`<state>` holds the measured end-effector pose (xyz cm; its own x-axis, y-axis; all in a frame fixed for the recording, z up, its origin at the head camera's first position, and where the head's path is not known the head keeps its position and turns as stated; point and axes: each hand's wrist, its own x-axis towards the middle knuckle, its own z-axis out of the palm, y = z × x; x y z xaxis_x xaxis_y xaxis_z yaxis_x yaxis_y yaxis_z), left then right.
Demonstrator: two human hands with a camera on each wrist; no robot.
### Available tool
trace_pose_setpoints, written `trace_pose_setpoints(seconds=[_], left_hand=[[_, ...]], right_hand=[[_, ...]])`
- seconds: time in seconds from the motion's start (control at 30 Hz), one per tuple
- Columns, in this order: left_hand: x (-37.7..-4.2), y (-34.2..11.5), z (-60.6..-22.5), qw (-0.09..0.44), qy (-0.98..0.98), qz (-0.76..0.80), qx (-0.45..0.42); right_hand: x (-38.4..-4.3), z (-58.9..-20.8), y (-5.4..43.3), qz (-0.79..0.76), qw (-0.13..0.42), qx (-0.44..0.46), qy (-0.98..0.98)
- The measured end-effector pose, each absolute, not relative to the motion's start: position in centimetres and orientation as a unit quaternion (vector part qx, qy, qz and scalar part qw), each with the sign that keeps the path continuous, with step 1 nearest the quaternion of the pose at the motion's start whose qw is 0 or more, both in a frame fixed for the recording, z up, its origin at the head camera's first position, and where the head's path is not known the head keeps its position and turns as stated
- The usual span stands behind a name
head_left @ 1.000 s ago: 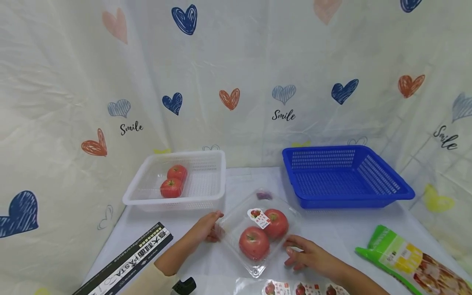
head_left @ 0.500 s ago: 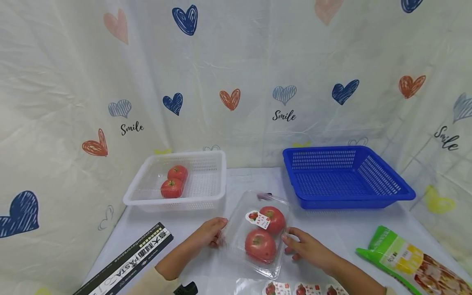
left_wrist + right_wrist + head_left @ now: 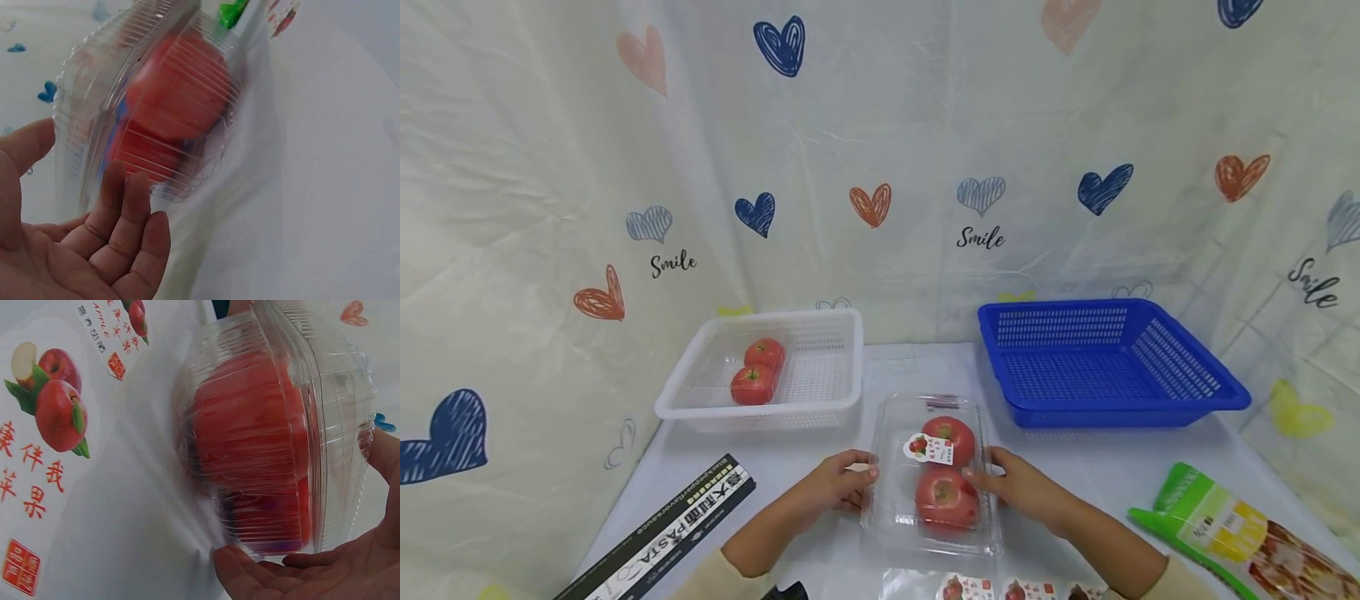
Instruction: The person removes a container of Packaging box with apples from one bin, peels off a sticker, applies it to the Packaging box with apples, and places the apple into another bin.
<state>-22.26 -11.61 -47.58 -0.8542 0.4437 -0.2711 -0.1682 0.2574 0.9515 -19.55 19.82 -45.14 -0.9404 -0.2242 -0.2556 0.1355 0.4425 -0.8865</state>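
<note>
A clear plastic clamshell box stands in front of me in the head view, with two red tomatoes inside. On its lid sits a sticker printed with red fruit. My left hand holds the box's left side, thumb above and fingers lower down. From the right, my right hand grips the opposite side, thumb on the lid. In the left wrist view, the left fingers reach the ribbed wall. The right wrist view has the right fingers at the box's lower edge.
A white basket at back left holds another clear box with two tomatoes. A blue basket stands at back right. A pasta box lies left, a green food bag right, and a sticker sheet at the front.
The clamshell has turned from a diagonal position to nearly straight, its near end swinging right. Both hands have moved along its sides with it, and the right thumb now lies on the lid.
</note>
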Motion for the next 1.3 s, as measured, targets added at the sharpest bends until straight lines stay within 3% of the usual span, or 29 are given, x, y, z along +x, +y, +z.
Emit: trace_pose_setpoints(seconds=[0.77,1.07,1.3], left_hand=[[-21.4,-9.8,-47.1,0.245,0.695,0.669,0.097],[-21.7,-8.4,-45.4,0.241,0.665,0.695,0.132],[-22.9,-7.4,-44.1,0.255,0.628,0.698,0.232]], right_hand=[[-21.1,-42.0,19.9,-0.548,0.181,-0.039,0.816],[-21.8,-38.9,21.0,-0.547,0.127,-0.063,0.825],[-23.0,-35.8,23.7,-0.5,0.082,-0.071,0.859]])
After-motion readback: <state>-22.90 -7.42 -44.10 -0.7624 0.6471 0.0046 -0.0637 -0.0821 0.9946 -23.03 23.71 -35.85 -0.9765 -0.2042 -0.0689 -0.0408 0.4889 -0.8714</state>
